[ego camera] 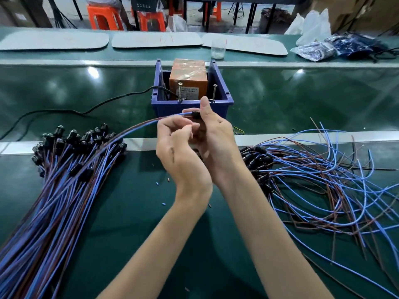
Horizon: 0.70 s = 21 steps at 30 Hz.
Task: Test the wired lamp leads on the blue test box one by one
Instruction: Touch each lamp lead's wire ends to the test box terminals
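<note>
A worker's right hand (216,134) pinches the black lamp (196,115) of one lead (151,123) in its grip, thumb up, just in front of the blue box (172,108). It is close to the two upright screws (179,91) that appear to serve as test contacts. The left hand (179,152) curls beside it, likely to guide the wire; whether its grip is on the wire cannot be told. The lead's blue and brown wires trail left to a neat bundle (64,169), probably awaiting test. A loose pile (323,180) lies to the right, probably finished. An orange unit (187,76) sits in the box, a black cable (86,111) running in. The green worktop (133,201) borders a glossy belt (64,89); orange stools (103,16) and plastic bags (313,26) stand beyond.
</note>
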Motion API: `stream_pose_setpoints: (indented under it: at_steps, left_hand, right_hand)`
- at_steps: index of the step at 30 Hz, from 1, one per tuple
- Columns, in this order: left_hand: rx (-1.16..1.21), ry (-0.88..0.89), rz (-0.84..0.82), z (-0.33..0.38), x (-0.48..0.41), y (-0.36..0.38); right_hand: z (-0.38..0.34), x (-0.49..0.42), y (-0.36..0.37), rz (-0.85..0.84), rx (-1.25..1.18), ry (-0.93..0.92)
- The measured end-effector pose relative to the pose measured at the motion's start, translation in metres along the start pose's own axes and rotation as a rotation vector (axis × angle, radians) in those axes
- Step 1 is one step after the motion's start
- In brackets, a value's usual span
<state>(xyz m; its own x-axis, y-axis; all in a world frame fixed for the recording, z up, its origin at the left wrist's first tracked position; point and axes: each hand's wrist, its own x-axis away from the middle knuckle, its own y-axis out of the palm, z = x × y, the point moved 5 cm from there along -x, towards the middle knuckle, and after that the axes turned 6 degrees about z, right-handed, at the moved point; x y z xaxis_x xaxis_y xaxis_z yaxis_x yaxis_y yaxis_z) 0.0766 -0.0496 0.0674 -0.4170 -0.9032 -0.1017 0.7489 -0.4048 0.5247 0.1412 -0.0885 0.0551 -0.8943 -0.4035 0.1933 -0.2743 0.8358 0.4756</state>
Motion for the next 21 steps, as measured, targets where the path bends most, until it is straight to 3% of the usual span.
stream_pose_setpoints:
  at_steps: [3, 6, 13, 17, 21]
  left_hand:
    - [0.028, -0.418, 0.124, -0.019, 0.008, -0.003]
    - [0.13, -0.754, 0.193, -0.031, 0.005, -0.005]
    - [0.595, -0.768, 0.148, -0.004, -0.033, -0.006]
    - [0.64, -0.808, 0.156, 0.002, -0.047, -0.02]
    - [0.543, -0.732, 0.212, 0.007, -0.057, -0.028]
  right_hand:
    - [0.0, -0.001, -0.002, 0.12, 0.096, -0.099]
    - [-0.011, -0.002, -0.005, 0.121, 0.022, -0.148]
    - [-0.029, -0.005, -0.02, 0.084, -0.145, -0.123]
    - [-0.037, -0.011, -0.036, 0.13, -0.237, -0.026]
    - [-0.045, -0.016, -0.059, 0.177, -0.186, 0.014]
